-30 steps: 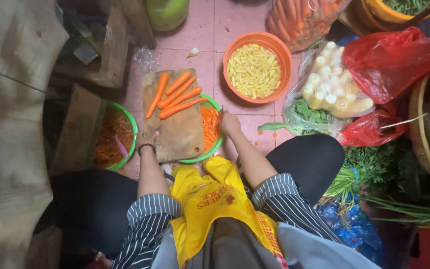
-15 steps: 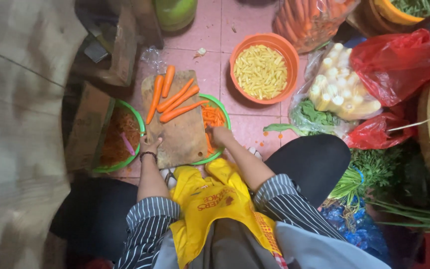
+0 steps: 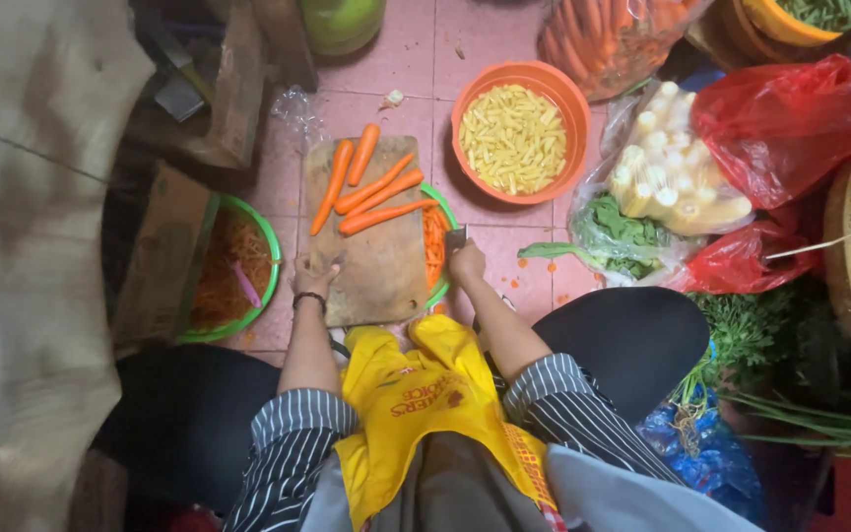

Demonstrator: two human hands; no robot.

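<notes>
Two hands: both low on the wooden cutting board, one at each side edge.
Left hand: fingers spread loosely and pressed flat on the board's near left corner, grasping nothing; a dark band sits on the wrist.
Right hand: curled tight around a knife, whose blade pokes up from the fist at the board's right edge.
Knife position: just beside the sliced carrot heaped in the green basin that shows from under the board's right side.
Cutting board: lies on the pink tiled floor between the person's knees, bare in its near half.
Whole carrots: five peeled ones lie on the far half of the board, well apart from both hands, two nearly upright and three slanting.
Left of the board: a second green basin holding orange peelings, partly hidden by a brown board.
Beyond the board: an orange bowl of pale yellow cut pieces.
Right side: a clear bag of baby corn, red plastic bags and leafy greens.
Person: yellow apron over striped sleeves.
</notes>
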